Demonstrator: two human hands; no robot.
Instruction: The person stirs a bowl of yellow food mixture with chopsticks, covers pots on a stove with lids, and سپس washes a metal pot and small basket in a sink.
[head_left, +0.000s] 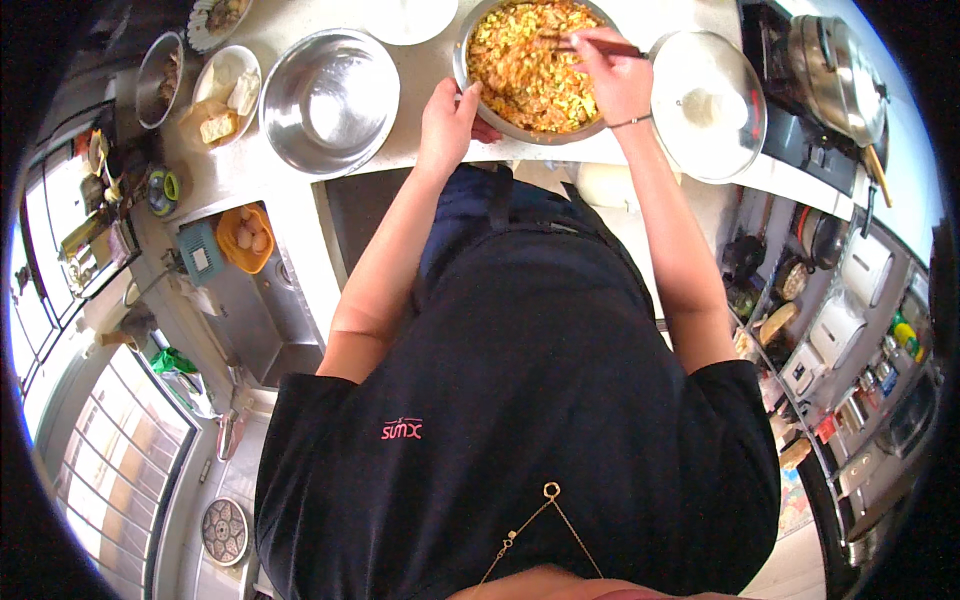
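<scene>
A round metal bowl (469, 105) at the counter's front edge is filled with a chopped yellow and orange-brown food mixture (525, 75). My left hand (448, 124) grips the bowl's near left rim, thumb on top and fingers beneath. Dark chopsticks (622, 48) are held in my right hand (619, 79), their tips over the mixture and partly blurred. To the right of the bowl lies a round glass lid (709, 142). On the left is a shiny stainless steel basin (330, 150) with nothing visible inside.
Left of the basin stand a plate (251, 112) with pale blocks and a bowl (142, 112) with brown food. A yellow basket (262, 251) of eggs is at the sink (255, 315). A lidded steel pot (840, 82) sits on the stove (802, 146) at far right.
</scene>
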